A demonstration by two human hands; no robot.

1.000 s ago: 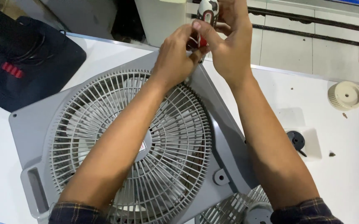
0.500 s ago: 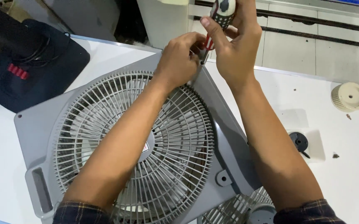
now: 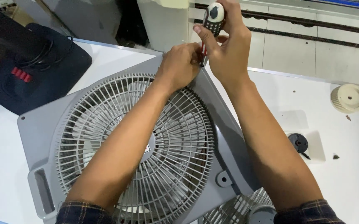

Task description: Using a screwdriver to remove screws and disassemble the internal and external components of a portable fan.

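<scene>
Right grip (image 3: 225, 45) stays wrapped around an upright screwdriver (image 3: 212, 20); left grip (image 3: 181, 64) still pinches its tip at the grey fan's (image 3: 138, 145) corner, unchanged.

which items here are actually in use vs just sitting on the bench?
In use:
- screwdriver, gripped by right hand
- grey box fan, far corner steadied by left hand

Lying about:
- cream ribbed knob
- small black round part
- dark fan base with red buttons
- second grille, partly hidden

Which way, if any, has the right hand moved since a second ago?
No. The right hand still grips the screwdriver at the far corner of the grey fan housing, beside the left hand.
</scene>
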